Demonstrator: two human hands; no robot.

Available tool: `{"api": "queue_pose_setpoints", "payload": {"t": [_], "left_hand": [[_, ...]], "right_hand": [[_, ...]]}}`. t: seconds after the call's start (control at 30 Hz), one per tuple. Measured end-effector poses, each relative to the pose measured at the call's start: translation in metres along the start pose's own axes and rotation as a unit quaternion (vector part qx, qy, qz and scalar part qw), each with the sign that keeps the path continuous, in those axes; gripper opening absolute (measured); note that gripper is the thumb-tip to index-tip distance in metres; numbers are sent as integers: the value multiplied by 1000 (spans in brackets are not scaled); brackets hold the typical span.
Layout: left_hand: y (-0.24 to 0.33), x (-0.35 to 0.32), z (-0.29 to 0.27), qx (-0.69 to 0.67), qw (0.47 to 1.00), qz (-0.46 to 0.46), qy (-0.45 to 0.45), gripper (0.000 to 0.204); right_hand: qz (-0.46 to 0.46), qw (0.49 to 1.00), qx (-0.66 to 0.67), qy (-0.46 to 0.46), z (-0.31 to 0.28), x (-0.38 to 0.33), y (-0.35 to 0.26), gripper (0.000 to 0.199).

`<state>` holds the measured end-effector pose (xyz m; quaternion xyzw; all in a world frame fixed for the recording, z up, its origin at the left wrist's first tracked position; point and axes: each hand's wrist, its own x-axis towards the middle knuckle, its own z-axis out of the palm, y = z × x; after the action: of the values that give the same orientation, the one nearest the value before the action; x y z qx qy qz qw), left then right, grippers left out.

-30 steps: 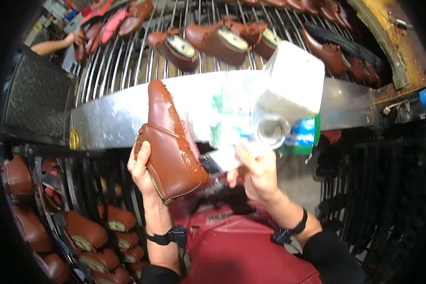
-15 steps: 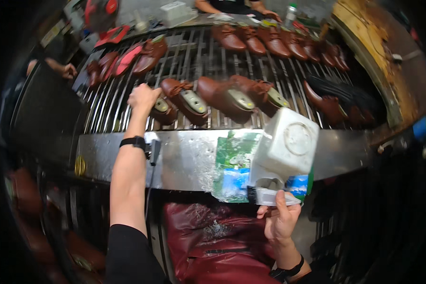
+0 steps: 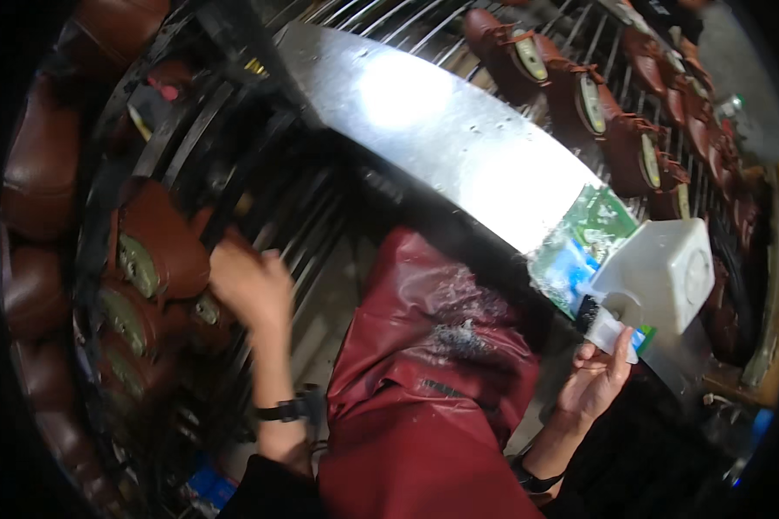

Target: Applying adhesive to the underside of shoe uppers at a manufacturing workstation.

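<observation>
Over on the far left, big brown shoes (image 3: 43,160) run down the edge in a column, and just inside them, on a dark rack (image 3: 182,156), more are stacked. The top one there, a brown shoe (image 3: 166,232) with a pale green inset facing out, sits right beside the left hand (image 3: 253,284). That hand is a blur, fingers bent at the shoe's right side; from here I can't tell whether they've closed on anything or only brush the leather. A black band (image 3: 280,410) circles the wrist below.

Across the middle we have the dark red apron (image 3: 433,406), whitish stains on its upper part, and above it the bright metal bench (image 3: 459,117) slants down to the right. Past its far edge, laced brown shoes (image 3: 571,99) line up on metal bars. A green and blue sheet (image 3: 599,223) covers the bench's right part, and there's the brush (image 3: 613,334), pale handle pinched between thumb and fingers of the right hand (image 3: 599,374), black bristles pointing up and left. Just behind the brush, a white square container (image 3: 658,268) lies tilted, its mouth toward the bristles.
</observation>
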<state>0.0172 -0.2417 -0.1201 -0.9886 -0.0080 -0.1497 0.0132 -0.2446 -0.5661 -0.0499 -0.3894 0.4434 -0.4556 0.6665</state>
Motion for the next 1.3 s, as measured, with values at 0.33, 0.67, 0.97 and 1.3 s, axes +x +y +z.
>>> {"api": "queue_pose_setpoints", "payload": {"t": [0.33,0.67,0.97,1.3], "left_hand": [[-134,49,74,-451,825,-101,-325,45],[54,-42,9,-814,380,50,-437,123],[169,-39,23,-559,630,538,21,38],[155,-38,23,-447,687,573,24,38]], "right_hand": [[-176,984,-13,35,-47,25,7,20],[-190,967,-163,57,-46,51,27,18],[126,982,128,-58,-25,26,9,22],[32,966,-7,-255,46,39,56,12]]}}
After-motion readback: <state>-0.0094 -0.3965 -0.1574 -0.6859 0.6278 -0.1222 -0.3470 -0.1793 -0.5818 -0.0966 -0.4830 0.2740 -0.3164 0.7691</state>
